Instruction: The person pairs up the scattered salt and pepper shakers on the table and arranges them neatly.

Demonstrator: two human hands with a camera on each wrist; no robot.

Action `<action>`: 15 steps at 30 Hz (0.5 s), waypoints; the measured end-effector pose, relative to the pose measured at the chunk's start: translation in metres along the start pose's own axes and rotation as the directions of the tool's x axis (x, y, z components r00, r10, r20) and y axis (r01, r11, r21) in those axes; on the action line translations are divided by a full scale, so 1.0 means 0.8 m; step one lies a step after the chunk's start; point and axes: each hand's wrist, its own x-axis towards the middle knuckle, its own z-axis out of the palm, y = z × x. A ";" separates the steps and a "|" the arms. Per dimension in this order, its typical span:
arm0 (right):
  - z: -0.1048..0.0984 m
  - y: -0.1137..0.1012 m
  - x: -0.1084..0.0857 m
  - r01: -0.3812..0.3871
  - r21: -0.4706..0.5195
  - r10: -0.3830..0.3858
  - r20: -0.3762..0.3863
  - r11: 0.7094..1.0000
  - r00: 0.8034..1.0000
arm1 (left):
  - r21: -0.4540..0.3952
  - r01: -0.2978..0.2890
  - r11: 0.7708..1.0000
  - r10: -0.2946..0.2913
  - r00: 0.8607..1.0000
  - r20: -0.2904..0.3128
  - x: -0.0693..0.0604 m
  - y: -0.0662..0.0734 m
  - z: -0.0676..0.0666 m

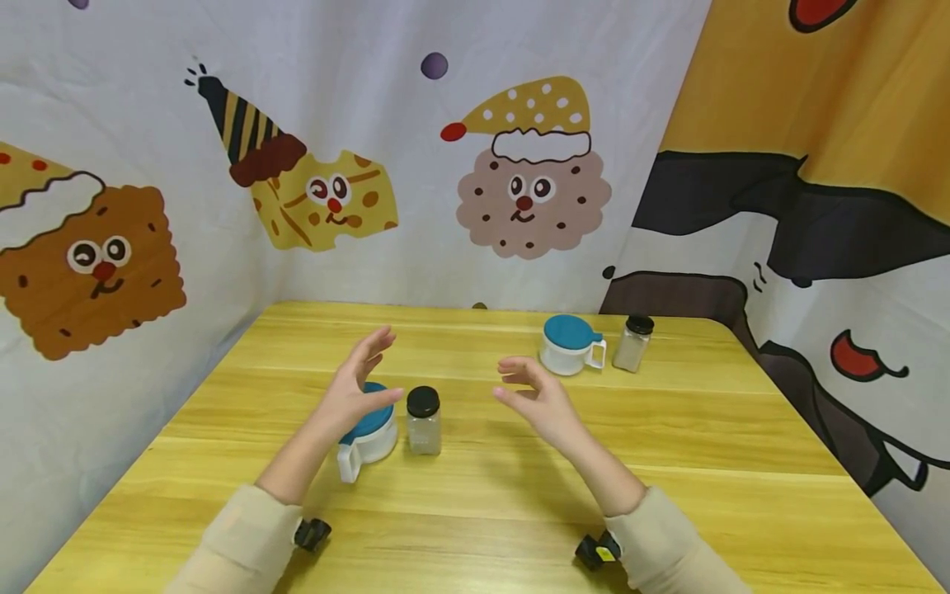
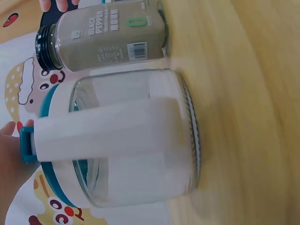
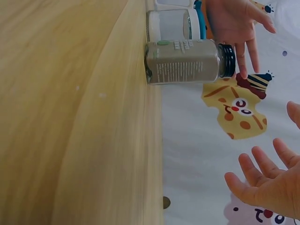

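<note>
My left hand (image 1: 355, 394) hovers over a clear glass jar (image 1: 377, 444) that has a teal lid and a white handle, fingers spread and holding nothing. Beside that jar, a black-capped pepper jar (image 1: 425, 436) stands upright. Its label reads "black pepper" in the left wrist view, where the handled jar (image 2: 136, 183) fills the middle and the pepper jar (image 2: 110, 37) is above it. To the right of the pepper jar, my right hand (image 1: 540, 403) is in the air with fingers loosely bent, touching nothing. In the right wrist view, both the right hand (image 3: 272, 185) and left hand (image 3: 236, 28) show apart from the pepper jar (image 3: 183, 63).
At the back right of the wooden table (image 1: 475, 528) stand a second teal-lidded handled jar (image 1: 566, 360) and another black-capped jar (image 1: 631, 352). A cartoon-printed curtain (image 1: 416, 198) hangs behind the table and along its sides.
</note>
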 end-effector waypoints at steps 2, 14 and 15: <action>-0.004 0.000 -0.001 -0.003 -0.001 0.003 -0.005 1.000 1.000 | -0.005 0.003 1.000 -0.003 1.000 -0.003 0.001 0.001 0.001; -0.029 0.005 -0.005 -0.006 -0.027 0.005 -0.051 1.000 0.999 | -0.063 -0.022 0.998 0.021 1.000 -0.024 0.008 0.001 0.012; -0.031 0.005 -0.006 -0.007 -0.029 0.006 -0.052 1.000 0.999 | -0.067 -0.024 0.997 0.022 0.999 -0.024 0.009 0.002 0.013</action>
